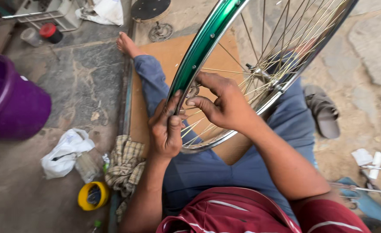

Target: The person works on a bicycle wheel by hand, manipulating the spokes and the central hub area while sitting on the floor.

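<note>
A green bicycle wheel rim [203, 43] with thin metal spokes [281, 47] and a hub [266, 75] stands tilted over my lap. My left hand [166, 129] grips the rim's near edge from outside, thumb on top. My right hand [222, 103] reaches through the spokes and pinches a small round metal tool [193, 91] against the inside of the rim. I sit on the ground in blue trousers, one leg stretched out over a brown board [173, 54].
A purple tub [9, 103] stands at the left. A white plastic bag [65, 151], a checked cloth [125, 164] and a yellow cap-like dish [93, 196] lie near my left side. A grey sandal [324, 112] and metal rods [376, 190] lie at the right.
</note>
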